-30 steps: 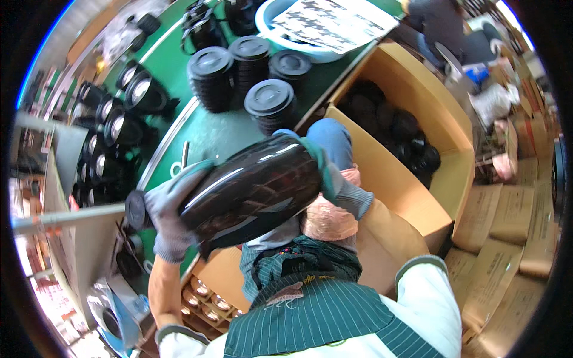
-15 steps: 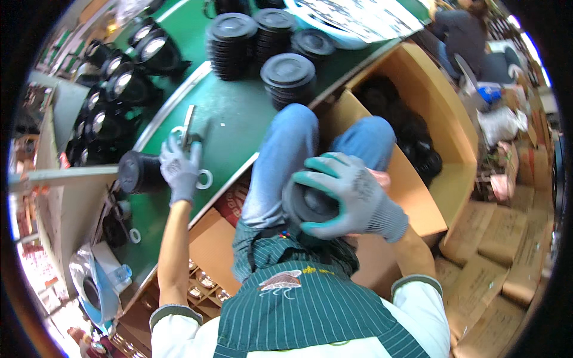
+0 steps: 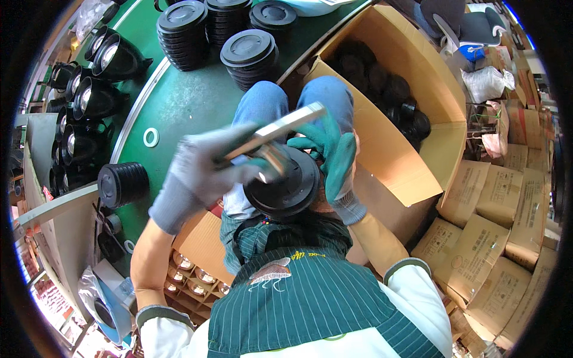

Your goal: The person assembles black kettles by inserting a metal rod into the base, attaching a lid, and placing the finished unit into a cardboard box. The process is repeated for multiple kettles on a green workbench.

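Observation:
A round black lid (image 3: 287, 192) rests over my lap, its flat face up. My right hand (image 3: 335, 164), in a grey glove with a green palm, grips its far right edge. My left hand (image 3: 206, 170), gloved too and blurred by motion, is closed around a flat metal bar tool (image 3: 289, 126) and holds it over the lid. A shorter piece beside the bar is smeared, so I cannot tell its shape. To the left, a stack of black lids (image 3: 123, 184) lies on its side on the green bench (image 3: 179, 101).
More stacked black lids (image 3: 249, 51) stand at the bench's far end. A white ring (image 3: 151, 137) lies on the bench. Black pots (image 3: 95, 98) line the left. An open carton (image 3: 441, 89) of black parts stands right, near closed cartons (image 3: 477, 250). Divided boxes (image 3: 194, 280) sit lower left.
My left hand has picked up the metal bar tool from the bench and brought it right, over the lid. My right hand has shifted to the lid's far right edge. The view has turned slightly.

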The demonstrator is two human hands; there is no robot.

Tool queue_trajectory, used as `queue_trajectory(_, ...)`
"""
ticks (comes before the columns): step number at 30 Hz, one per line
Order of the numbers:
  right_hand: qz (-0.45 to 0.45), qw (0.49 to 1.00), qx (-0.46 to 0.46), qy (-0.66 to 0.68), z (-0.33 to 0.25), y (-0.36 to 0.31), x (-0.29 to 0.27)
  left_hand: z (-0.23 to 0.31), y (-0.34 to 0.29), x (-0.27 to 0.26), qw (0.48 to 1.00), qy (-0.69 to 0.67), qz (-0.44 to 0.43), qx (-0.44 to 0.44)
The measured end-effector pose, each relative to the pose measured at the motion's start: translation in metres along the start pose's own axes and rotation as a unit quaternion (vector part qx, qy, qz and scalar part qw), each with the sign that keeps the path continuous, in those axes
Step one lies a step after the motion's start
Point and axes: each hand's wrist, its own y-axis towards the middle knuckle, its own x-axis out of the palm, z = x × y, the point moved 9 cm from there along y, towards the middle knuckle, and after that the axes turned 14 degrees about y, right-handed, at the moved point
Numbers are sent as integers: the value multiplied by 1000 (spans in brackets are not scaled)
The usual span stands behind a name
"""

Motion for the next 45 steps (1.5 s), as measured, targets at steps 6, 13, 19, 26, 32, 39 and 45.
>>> queue_trajectory(6,-85,984,44,153,11,46,-4,71,2,41,944,307,-80,-89)
queue_trajectory(13,-196,971,124,-61,68,104,22,114,-11,79,858,461,-18,-224)
queue_trajectory(19,-130,988,70,-41,30,70,-1,67,-15,40,946,298,13,-130)
queue_trajectory(26,-67,997,-37,17,-14,-17,-6,13,56,9,990,-34,65,122)
queue_trajectory(32,-86,993,-78,-8,12,-41,-6,10,69,16,987,-22,-4,159)
queue_trajectory(39,-150,951,-60,-263,-2,-38,10,-136,-11,16,897,-358,230,-119)
queue_trajectory(45,-174,865,-247,-399,-63,-81,75,-287,-114,-7,812,115,387,-421)
